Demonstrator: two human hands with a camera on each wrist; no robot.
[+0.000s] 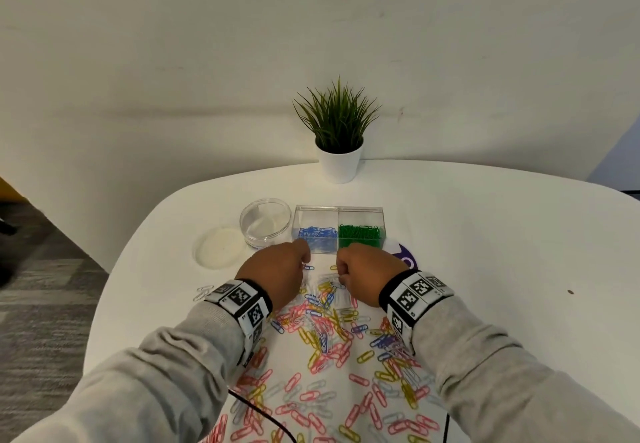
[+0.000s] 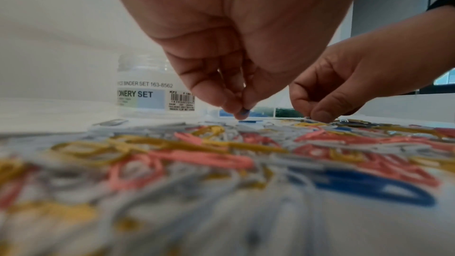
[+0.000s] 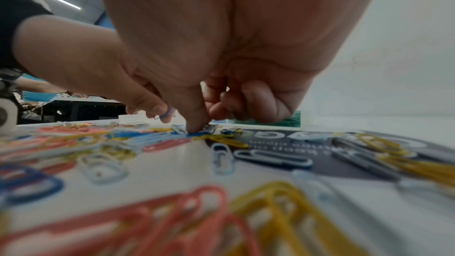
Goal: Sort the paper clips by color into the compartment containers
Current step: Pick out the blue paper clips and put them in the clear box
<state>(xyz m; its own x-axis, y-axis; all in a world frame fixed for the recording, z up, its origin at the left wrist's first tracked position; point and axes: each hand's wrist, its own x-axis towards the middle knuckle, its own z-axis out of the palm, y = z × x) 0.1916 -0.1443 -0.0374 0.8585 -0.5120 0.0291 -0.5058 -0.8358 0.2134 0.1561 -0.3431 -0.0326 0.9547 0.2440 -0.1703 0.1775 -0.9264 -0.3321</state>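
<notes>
A clear two-compartment box (image 1: 339, 207) holds blue clips (image 1: 317, 233) on the left and green clips (image 1: 360, 234) on the right. Just in front of it, my left hand (image 1: 304, 262) pinches a blue paper clip (image 2: 245, 112) a little above the table. My right hand (image 1: 341, 278) is beside it with its fingers curled. Its thumb and forefinger come down on a blue clip (image 3: 200, 133) lying at the far edge of the mixed pile (image 1: 325, 338). That pile of pink, yellow, white and blue clips spreads toward me between my forearms.
A round clear tub (image 1: 265, 222) stands left of the box, with its lid (image 1: 220, 248) flat beside it. A potted plant (image 1: 339, 151) sits at the table's far edge. A dark printed sheet (image 1: 407, 259) lies under some clips on the right. A few white clips (image 1: 204, 292) lie left of my left wrist.
</notes>
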